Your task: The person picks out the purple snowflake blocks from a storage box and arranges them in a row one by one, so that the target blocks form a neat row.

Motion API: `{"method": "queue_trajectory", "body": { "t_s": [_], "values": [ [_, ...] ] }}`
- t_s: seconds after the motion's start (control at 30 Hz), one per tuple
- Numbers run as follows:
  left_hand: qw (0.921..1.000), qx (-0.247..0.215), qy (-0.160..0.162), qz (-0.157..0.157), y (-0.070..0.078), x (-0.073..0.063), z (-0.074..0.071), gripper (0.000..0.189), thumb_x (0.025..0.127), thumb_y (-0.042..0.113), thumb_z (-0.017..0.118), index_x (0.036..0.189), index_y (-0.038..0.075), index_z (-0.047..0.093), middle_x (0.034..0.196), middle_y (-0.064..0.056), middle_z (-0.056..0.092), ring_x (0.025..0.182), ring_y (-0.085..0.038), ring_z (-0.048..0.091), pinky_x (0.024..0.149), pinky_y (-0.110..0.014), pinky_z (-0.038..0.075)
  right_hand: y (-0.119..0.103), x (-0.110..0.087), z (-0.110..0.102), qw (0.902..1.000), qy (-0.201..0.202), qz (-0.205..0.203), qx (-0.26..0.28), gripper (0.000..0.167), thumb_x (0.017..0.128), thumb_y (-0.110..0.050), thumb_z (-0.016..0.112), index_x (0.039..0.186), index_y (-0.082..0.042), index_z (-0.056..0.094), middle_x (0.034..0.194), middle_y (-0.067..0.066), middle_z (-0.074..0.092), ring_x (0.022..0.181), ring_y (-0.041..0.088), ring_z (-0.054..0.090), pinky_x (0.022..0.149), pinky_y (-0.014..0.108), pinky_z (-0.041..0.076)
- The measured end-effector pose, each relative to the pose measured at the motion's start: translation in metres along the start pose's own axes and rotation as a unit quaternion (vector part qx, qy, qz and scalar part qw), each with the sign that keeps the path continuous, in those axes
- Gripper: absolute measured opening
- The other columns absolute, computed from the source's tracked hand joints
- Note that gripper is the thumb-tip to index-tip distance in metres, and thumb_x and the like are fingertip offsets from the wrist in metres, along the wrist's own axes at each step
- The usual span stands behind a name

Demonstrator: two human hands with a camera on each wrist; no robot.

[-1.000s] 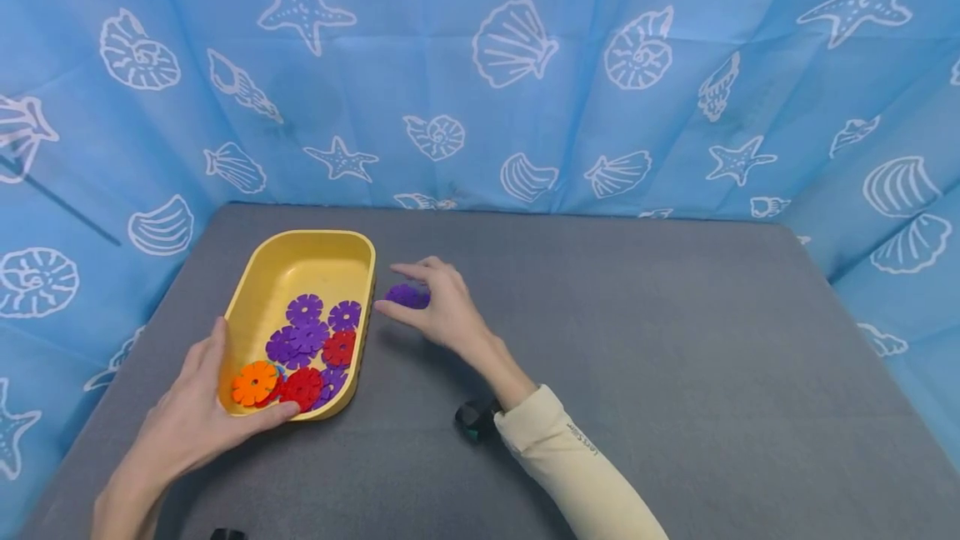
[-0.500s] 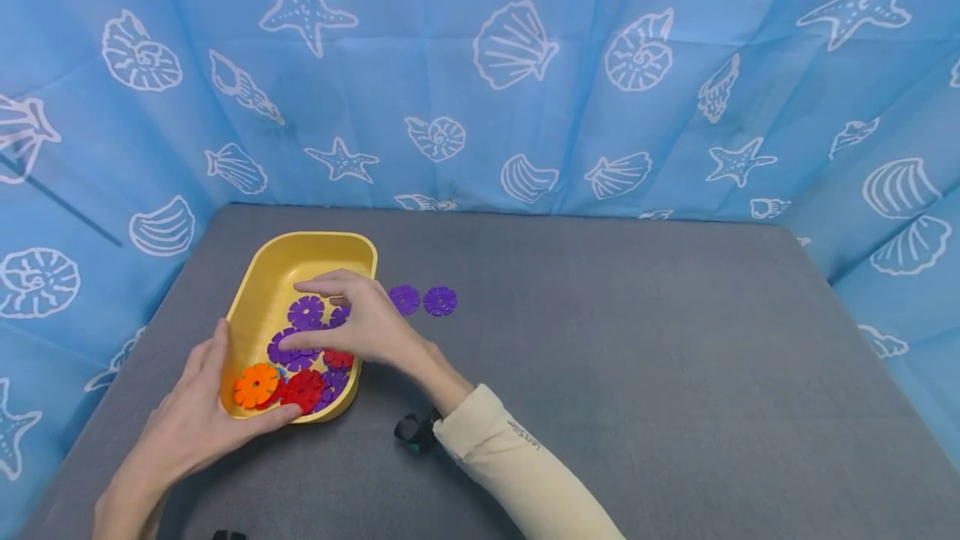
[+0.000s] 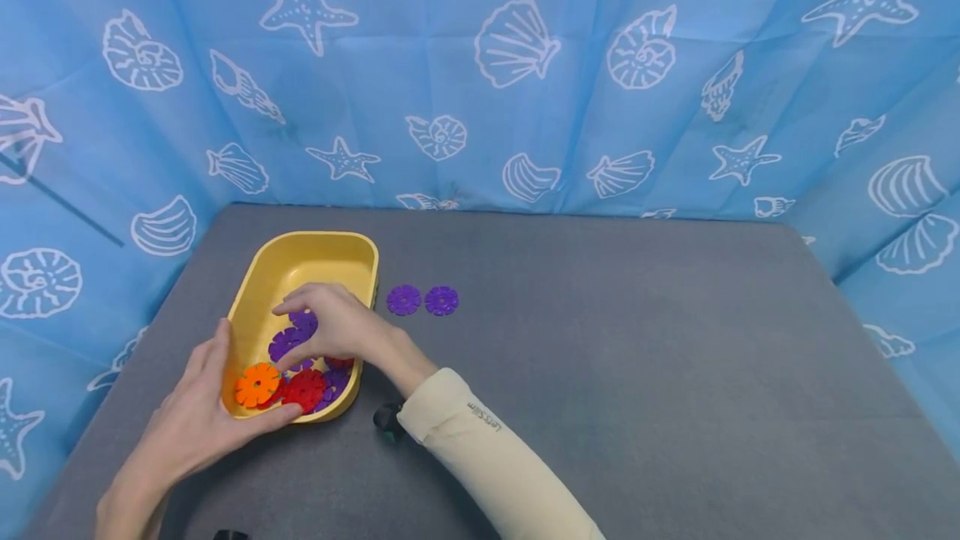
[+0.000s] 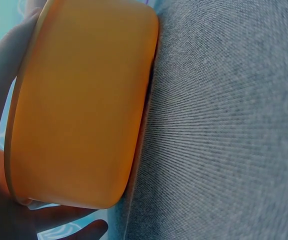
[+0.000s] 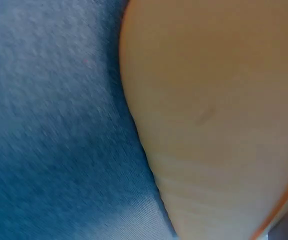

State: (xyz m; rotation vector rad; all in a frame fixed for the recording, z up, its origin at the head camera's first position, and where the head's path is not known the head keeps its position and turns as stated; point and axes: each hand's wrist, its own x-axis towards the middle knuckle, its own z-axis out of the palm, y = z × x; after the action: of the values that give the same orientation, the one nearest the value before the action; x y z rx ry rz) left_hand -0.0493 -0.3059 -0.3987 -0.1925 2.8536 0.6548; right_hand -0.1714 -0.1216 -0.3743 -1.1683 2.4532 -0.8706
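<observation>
A yellow plastic bin (image 3: 311,255) sits at the left of the table, holding several purple notched discs (image 3: 283,344), red notched discs (image 3: 306,390) and an orange notched disc (image 3: 257,384). My left hand (image 3: 191,415) holds the bin by its near left corner, thumb along the front rim and fingers at the left side. Over the bin's right wall reaches my right hand (image 3: 336,325), thumb and fingers apart above the purple discs; it covers some of them. The wrist views show only the bin's outer wall (image 4: 84,100) up close.
Two purple spots of discs, a left purple disc (image 3: 403,300) and a right purple disc (image 3: 442,301), lie on the grey table (image 3: 637,373) just right of the bin. A blue curtain (image 3: 525,123) with white shells and starfish encloses the table's back and sides.
My right hand has left the purple discs on the table and moved left into the space over the bin, then slightly lower. My left hand has stayed on the bin.
</observation>
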Motion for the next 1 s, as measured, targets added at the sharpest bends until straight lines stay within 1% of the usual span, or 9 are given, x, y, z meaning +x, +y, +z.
{"method": "queue_trajectory", "body": {
  "t_s": [0.1, 0.2, 0.37, 0.47, 0.6, 0.7, 0.73, 0.87, 1.0],
  "values": [
    [1.0000, 0.001, 0.001, -0.003, 0.000, 0.000, -0.001, 0.141, 0.077, 0.072, 0.073, 0.161, 0.004, -0.017, 0.155, -0.037, 0.019, 0.122, -0.054, 0.043, 0.092, -0.074, 0.047, 0.000, 0.003, -0.002, 0.9992, -0.023, 0.022, -0.023, 0.063, 0.078, -0.036, 0.089, 0.135, -0.018, 0.069, 0.136, -0.007, 0.070, 0.129, 0.007, 0.061, 0.110, 0.015, 0.046],
    [1.0000, 0.003, 0.000, -0.005, 0.001, 0.000, -0.001, 0.141, 0.077, 0.073, 0.073, 0.161, 0.004, -0.018, 0.156, -0.038, 0.018, 0.122, -0.054, 0.042, 0.093, -0.075, 0.047, -0.001, 0.006, -0.003, 0.9977, -0.033, 0.053, -0.027, 0.061, 0.076, -0.031, 0.090, 0.133, -0.019, 0.070, 0.132, -0.008, 0.072, 0.126, 0.007, 0.063, 0.108, 0.016, 0.047],
    [1.0000, 0.001, 0.001, -0.005, 0.001, 0.001, -0.001, 0.141, 0.077, 0.073, 0.073, 0.161, 0.004, -0.017, 0.156, -0.038, 0.018, 0.123, -0.054, 0.041, 0.093, -0.075, 0.047, -0.006, 0.007, 0.003, 0.9915, -0.034, 0.107, -0.066, 0.060, 0.075, -0.028, 0.091, 0.131, -0.023, 0.071, 0.131, -0.010, 0.070, 0.125, 0.006, 0.061, 0.108, 0.018, 0.049],
    [1.0000, -0.001, 0.001, -0.004, 0.000, 0.001, -0.001, 0.140, 0.077, 0.072, 0.073, 0.161, 0.004, -0.017, 0.156, -0.038, 0.018, 0.124, -0.054, 0.041, 0.093, -0.074, 0.047, -0.010, 0.006, 0.009, 0.9862, -0.027, 0.120, -0.111, 0.057, 0.075, -0.027, 0.091, 0.129, -0.025, 0.072, 0.126, -0.011, 0.071, 0.117, 0.005, 0.063, 0.104, 0.016, 0.050],
    [1.0000, 0.000, 0.001, -0.002, -0.001, 0.000, -0.001, 0.139, 0.078, 0.072, 0.073, 0.161, 0.004, -0.016, 0.156, -0.038, 0.018, 0.122, -0.054, 0.042, 0.092, -0.074, 0.047, -0.012, 0.004, 0.018, 0.9800, -0.010, 0.104, -0.169, 0.042, 0.079, -0.027, 0.089, 0.118, -0.025, 0.076, 0.108, -0.011, 0.072, 0.093, 0.003, 0.060, 0.090, 0.012, 0.052],
    [1.0000, 0.002, 0.005, 0.002, -0.001, 0.000, -0.001, 0.139, 0.078, 0.071, 0.073, 0.161, 0.003, -0.016, 0.155, -0.038, 0.019, 0.120, -0.053, 0.043, 0.091, -0.074, 0.048, -0.012, 0.003, 0.020, 0.9779, -0.006, 0.094, -0.186, 0.035, 0.081, -0.027, 0.087, 0.114, -0.025, 0.075, 0.101, -0.011, 0.070, 0.084, 0.003, 0.054, 0.083, 0.011, 0.052],
    [1.0000, 0.002, 0.006, 0.002, -0.001, 0.000, 0.000, 0.139, 0.078, 0.071, 0.073, 0.161, 0.003, -0.016, 0.155, -0.038, 0.020, 0.120, -0.053, 0.043, 0.091, -0.074, 0.048, -0.012, 0.003, 0.020, 0.9776, -0.007, 0.093, -0.189, 0.034, 0.081, -0.028, 0.087, 0.112, -0.025, 0.075, 0.100, -0.011, 0.069, 0.083, 0.003, 0.054, 0.082, 0.011, 0.052],
    [1.0000, 0.001, 0.008, 0.005, -0.002, 0.000, 0.000, 0.139, 0.079, 0.070, 0.074, 0.161, 0.004, -0.016, 0.155, -0.038, 0.020, 0.120, -0.054, 0.043, 0.092, -0.075, 0.047, -0.013, 0.004, 0.020, 0.9768, -0.015, 0.089, -0.194, 0.039, 0.080, -0.033, 0.088, 0.116, -0.026, 0.074, 0.105, -0.012, 0.070, 0.088, 0.002, 0.056, 0.084, 0.012, 0.053],
    [1.0000, 0.001, 0.007, 0.004, -0.002, 0.000, 0.000, 0.139, 0.078, 0.070, 0.074, 0.161, 0.004, -0.016, 0.155, -0.038, 0.019, 0.121, -0.054, 0.043, 0.093, -0.075, 0.047, -0.012, 0.005, 0.019, 0.9811, -0.018, 0.090, -0.171, 0.044, 0.080, -0.037, 0.088, 0.121, -0.027, 0.075, 0.109, -0.010, 0.067, 0.091, 0.002, 0.055, 0.084, 0.012, 0.052]
  ]
}}
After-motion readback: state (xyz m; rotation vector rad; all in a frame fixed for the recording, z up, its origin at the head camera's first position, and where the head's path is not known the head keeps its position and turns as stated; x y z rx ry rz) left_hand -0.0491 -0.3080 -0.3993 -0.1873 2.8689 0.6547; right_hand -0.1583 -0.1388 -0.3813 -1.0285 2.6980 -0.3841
